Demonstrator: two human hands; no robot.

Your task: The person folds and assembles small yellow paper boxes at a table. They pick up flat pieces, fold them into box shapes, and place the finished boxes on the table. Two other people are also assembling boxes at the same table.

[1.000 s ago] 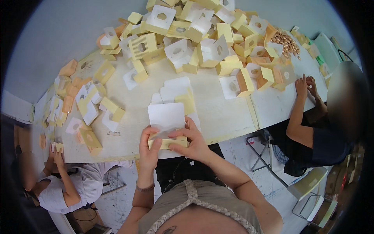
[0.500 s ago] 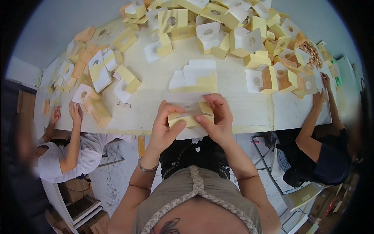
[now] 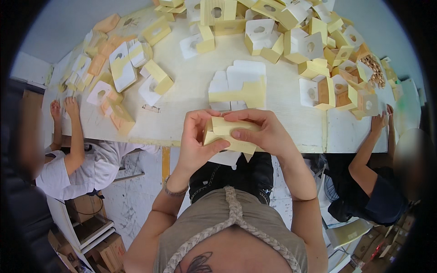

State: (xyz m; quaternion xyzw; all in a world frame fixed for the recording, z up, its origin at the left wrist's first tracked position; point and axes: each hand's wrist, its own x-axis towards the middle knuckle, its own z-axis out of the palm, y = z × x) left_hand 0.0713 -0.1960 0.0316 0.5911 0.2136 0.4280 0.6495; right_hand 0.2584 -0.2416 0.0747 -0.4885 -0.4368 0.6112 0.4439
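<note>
A partly folded pale yellow cardboard box (image 3: 226, 129) is held between both my hands at the table's near edge, with a white flap hanging below it. My left hand (image 3: 196, 136) grips its left end, thumb along the near face and fingers behind. Around the right part closes my right hand (image 3: 268, 132), its thumb lying across the top panel. Just beyond my fingers lies a stack of flat white-and-yellow box blanks (image 3: 241, 84) on the table.
Folded yellow boxes (image 3: 268, 38) are heaped at the far side. More boxes (image 3: 157, 84) lie at the left, beside orange ones. Small brown pieces (image 3: 374, 73) are piled at the far right. Two people work at the table's ends, a hand (image 3: 71, 107) at left, a forearm (image 3: 371, 136) at right.
The box has been turned over in my hands; its closed yellow side now faces up instead of the open inside. My view has shifted slightly. The person at left has drawn a hand off a box.
</note>
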